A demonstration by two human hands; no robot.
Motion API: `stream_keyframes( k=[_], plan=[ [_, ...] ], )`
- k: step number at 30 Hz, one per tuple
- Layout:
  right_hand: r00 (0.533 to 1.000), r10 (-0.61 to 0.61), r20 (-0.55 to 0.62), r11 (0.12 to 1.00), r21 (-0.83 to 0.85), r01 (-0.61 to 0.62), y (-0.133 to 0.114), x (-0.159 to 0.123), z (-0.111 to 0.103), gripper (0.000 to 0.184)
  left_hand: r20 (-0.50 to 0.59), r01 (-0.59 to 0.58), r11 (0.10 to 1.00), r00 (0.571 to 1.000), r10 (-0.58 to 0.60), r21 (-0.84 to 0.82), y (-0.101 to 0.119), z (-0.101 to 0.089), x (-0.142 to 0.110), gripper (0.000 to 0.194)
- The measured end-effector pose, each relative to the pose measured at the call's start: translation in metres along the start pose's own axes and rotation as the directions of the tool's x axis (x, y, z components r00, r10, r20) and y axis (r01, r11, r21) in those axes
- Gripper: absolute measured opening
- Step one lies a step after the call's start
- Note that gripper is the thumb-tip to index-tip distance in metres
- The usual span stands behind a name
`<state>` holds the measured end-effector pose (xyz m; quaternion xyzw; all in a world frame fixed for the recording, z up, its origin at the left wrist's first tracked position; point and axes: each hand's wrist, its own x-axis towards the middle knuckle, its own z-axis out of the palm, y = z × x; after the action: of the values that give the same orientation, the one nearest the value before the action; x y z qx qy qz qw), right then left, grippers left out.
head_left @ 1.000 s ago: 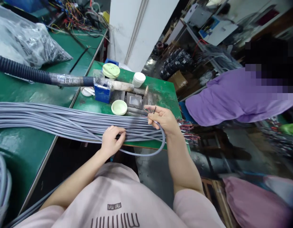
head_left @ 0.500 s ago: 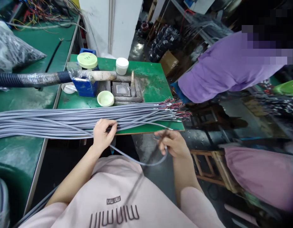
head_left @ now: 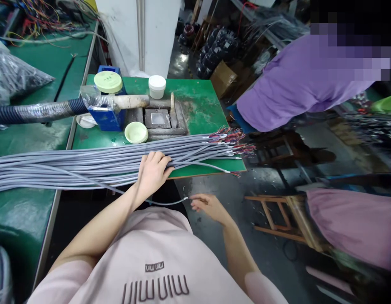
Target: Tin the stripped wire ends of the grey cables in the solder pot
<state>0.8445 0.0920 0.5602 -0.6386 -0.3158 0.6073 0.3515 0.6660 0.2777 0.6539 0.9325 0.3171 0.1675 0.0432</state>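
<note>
A thick bundle of grey cables (head_left: 71, 166) lies across the green table (head_left: 202, 109), its stripped coloured ends (head_left: 236, 141) fanning out past the right edge. My left hand (head_left: 153, 171) rests flat on the bundle with its fingers spread. Below the table edge, my right hand (head_left: 208, 207) pinches the end of a single grey cable (head_left: 165, 203) that trails back to the bundle.
A small metal pot (head_left: 157, 119), a pale green lid (head_left: 136, 131), a blue box (head_left: 105, 118), a white jar (head_left: 157, 86) and a corrugated hose (head_left: 33, 110) sit behind the cables. A person in purple (head_left: 287, 88) bends at the right, near a wooden stool (head_left: 278, 213).
My right hand came down from the table to below its edge, drawing one cable out of the bundle. My left hand opened and flattened on the bundle. The view swung right.
</note>
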Motion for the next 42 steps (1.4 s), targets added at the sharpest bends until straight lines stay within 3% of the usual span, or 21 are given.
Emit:
stream_keyframes(
  k=[2,4,6,8,10,12,14,15,16,17,19,21,23,25,28,33,35,38,40,42],
  plan=[
    [0.984,-0.079,0.160,0.985,0.163,0.052,-0.029,0.003,0.013,0.037,0.007,-0.006,1.000,1.000,0.006,0.005,0.001,-0.001,0.004,0.017],
    [0.970,-0.162,0.184,0.939,0.332,0.094,-0.055,0.007,0.021,0.044,-0.041,-0.009,1.000,0.999,0.008,-0.029,0.004,-0.004,0.005,0.018],
    [0.965,-0.256,0.048,0.851,0.485,0.202,-0.078,0.009,0.021,0.047,-0.119,-0.002,0.996,0.993,-0.008,-0.088,0.009,-0.009,0.003,0.020],
    [0.919,-0.335,-0.209,0.730,0.559,0.393,-0.100,0.009,0.015,0.043,-0.173,-0.004,0.989,0.985,-0.022,-0.146,0.015,-0.017,-0.002,0.022],
    [0.790,-0.382,-0.480,0.622,0.498,0.604,-0.120,0.006,0.005,0.032,-0.181,-0.027,0.980,0.984,-0.009,-0.199,0.020,-0.024,-0.008,0.021],
    [0.612,-0.426,-0.666,0.573,0.326,0.752,-0.136,-0.001,-0.001,0.023,-0.158,-0.066,0.962,0.987,0.024,-0.267,0.021,-0.032,-0.017,0.021],
    [0.483,-0.502,-0.718,0.560,0.156,0.814,-0.146,-0.009,-0.002,0.019,-0.112,-0.079,0.923,0.993,0.039,-0.376,0.020,-0.038,-0.025,0.023],
    [0.463,-0.549,-0.696,0.558,0.108,0.823,-0.148,-0.013,0.000,0.019,-0.079,-0.061,0.894,0.996,0.028,-0.443,0.019,-0.042,-0.029,0.025],
    [0.483,-0.593,-0.644,0.565,0.095,0.820,-0.148,-0.016,0.003,0.020,-0.037,-0.022,0.862,0.999,0.004,-0.507,0.017,-0.044,-0.033,0.026],
    [0.533,-0.625,-0.571,0.586,0.109,0.803,-0.145,-0.019,0.007,0.022,0.014,0.031,0.831,0.999,-0.029,-0.556,0.015,-0.047,-0.036,0.027],
    [0.695,-0.616,-0.370,0.693,0.164,0.702,-0.136,-0.020,0.015,0.027,0.111,0.143,0.791,0.989,-0.096,-0.595,0.011,-0.049,-0.040,0.025],
    [0.850,-0.509,-0.134,0.830,0.183,0.526,-0.126,-0.016,0.023,0.031,0.182,0.213,0.786,0.975,-0.131,-0.580,0.008,-0.046,-0.042,0.023],
    [0.919,-0.391,0.052,0.912,0.159,0.379,-0.118,-0.009,0.030,0.034,0.215,0.196,0.817,0.972,-0.091,-0.542,0.006,-0.039,-0.042,0.020],
    [0.929,-0.341,0.143,0.935,0.152,0.320,-0.114,-0.003,0.034,0.037,0.205,0.118,0.867,0.979,-0.019,-0.484,0.005,-0.028,-0.040,0.018],
    [0.930,-0.318,0.185,0.942,0.172,0.288,-0.113,0.002,0.037,0.040,0.121,0.023,0.913,0.992,0.029,-0.408,0.002,-0.012,-0.036,0.021],
    [0.910,-0.317,0.268,0.941,0.205,0.268,-0.113,0.003,0.039,0.041,0.032,0.047,0.873,0.999,-0.035,-0.486,0.000,-0.008,-0.030,0.021],
    [0.895,-0.326,0.304,0.938,0.219,0.267,-0.111,0.005,0.039,0.041,0.041,0.138,0.770,0.989,-0.144,-0.623,0.000,-0.015,-0.028,0.018],
    [0.877,-0.328,0.351,0.937,0.240,0.254,-0.109,0.007,0.040,0.041,0.114,0.283,0.488,0.931,-0.348,-0.825,0.003,-0.027,-0.022,0.016],
    [0.869,-0.328,0.371,0.936,0.252,0.246,-0.108,0.007,0.041,0.041,0.138,0.314,0.334,0.879,-0.456,-0.889,0.006,-0.033,-0.018,0.016],
    [0.861,-0.334,0.383,0.933,0.260,0.247,-0.107,0.008,0.043,0.041,0.125,0.306,0.266,0.837,-0.533,-0.914,0.011,-0.038,-0.014,0.018]
  ],
)
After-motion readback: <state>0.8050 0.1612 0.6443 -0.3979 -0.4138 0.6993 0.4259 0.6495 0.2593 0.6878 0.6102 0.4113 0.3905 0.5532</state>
